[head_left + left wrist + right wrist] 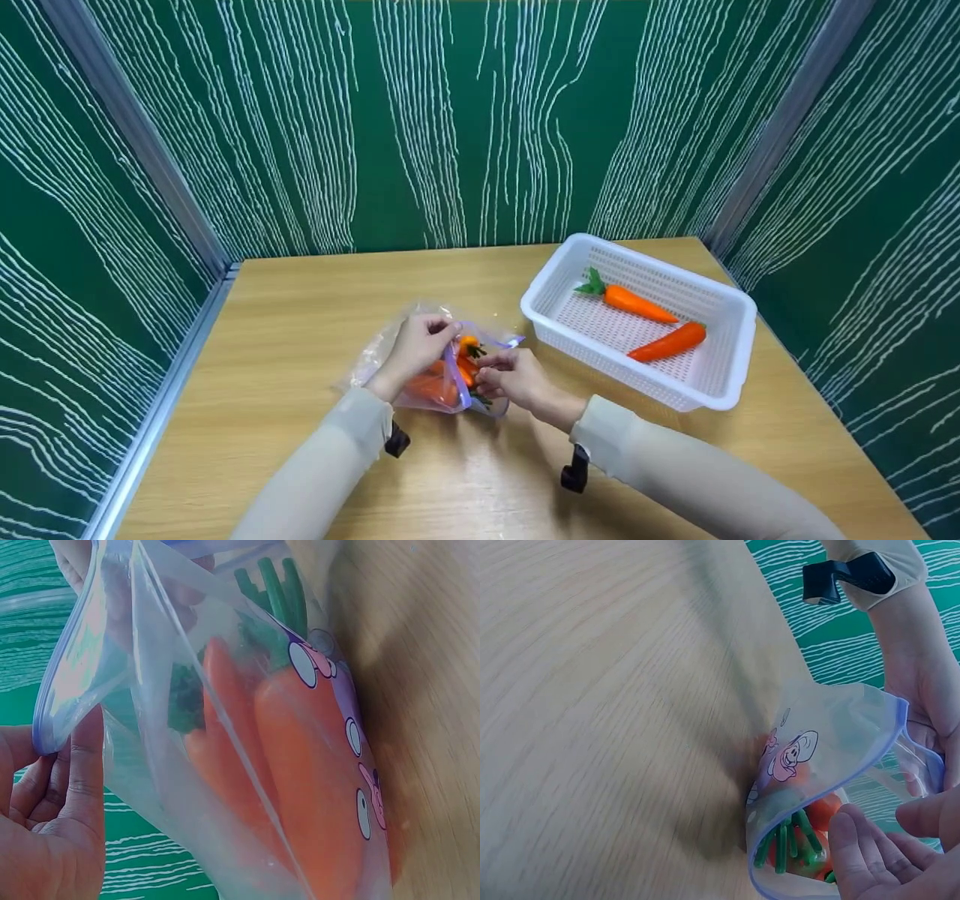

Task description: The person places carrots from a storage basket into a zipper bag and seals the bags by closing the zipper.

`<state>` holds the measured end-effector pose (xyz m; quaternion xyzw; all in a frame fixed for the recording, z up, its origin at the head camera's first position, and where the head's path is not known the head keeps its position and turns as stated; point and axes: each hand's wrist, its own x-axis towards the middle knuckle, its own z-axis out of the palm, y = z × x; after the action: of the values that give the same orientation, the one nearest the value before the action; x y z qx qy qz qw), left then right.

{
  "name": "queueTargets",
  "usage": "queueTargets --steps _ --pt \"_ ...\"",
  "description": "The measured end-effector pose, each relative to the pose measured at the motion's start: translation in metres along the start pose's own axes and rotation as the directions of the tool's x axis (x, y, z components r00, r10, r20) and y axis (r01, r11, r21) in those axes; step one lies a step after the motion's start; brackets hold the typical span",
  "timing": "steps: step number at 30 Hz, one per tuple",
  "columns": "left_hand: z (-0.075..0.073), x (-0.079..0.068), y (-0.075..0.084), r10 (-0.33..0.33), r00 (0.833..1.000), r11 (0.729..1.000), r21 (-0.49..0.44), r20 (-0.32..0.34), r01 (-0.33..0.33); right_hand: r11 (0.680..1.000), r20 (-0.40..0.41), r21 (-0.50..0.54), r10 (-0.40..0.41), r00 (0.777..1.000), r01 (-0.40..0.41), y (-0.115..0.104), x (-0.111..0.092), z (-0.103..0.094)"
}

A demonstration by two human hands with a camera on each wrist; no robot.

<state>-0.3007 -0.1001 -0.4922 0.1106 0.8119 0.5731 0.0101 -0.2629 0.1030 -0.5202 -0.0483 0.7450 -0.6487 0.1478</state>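
A clear zip bag (172, 787) with a purple rim and cartoon prints lies on the table, its mouth held apart. Several carrots (315, 765) with green tops are inside it, partly blurred by the plastic. My left hand (421, 346) pinches the purple rim between thumb and fingers, also plain in the left wrist view. At the bag's mouth is my right hand (889, 851), its fingers fairly straight and the thumb apart from them. Those fingertips reach into the opening beside the carrots' green stems (784, 844); no carrot shows in their grasp.
A white plastic basket (534, 296) stands at the right rear of the wooden table (300, 300). Two carrots lie in it, one with a leafy top (637, 304) and a redder one (671, 343). Green walls (405, 135) with white lines border the table at the back and sides.
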Motion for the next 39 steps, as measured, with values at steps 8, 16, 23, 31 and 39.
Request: queueTargets --steps 8,16,23,31,39 --pt "0.000 -0.001 0.001 -0.025 1.000 1.000 -0.004 0.007 0.025 0.999 0.002 -0.031 -0.035 0.999 0.035 -0.004 -0.003 -0.010" --pt "0.001 -0.001 0.001 -0.008 1.000 1.000 -0.023 0.017 0.008 0.996 -0.012 -0.077 -0.044 0.999 0.043 -0.014 -0.005 -0.024" --pt "0.001 0.000 -0.001 0.010 1.000 1.000 -0.023 0.005 -0.010 0.993 -0.029 -0.083 -0.091 0.995 0.089 -0.021 -0.004 -0.037" --pt "0.003 0.000 -0.002 0.003 1.000 1.000 0.008 -0.011 -0.003 0.992 -0.082 -0.094 -0.097 0.992 0.089 -0.029 -0.005 -0.054" --pt "0.003 0.000 -0.001 -0.020 1.000 1.000 0.022 -0.004 0.020 0.993 -0.123 -0.102 -0.074 0.990 0.061 -0.036 -0.006 -0.070"
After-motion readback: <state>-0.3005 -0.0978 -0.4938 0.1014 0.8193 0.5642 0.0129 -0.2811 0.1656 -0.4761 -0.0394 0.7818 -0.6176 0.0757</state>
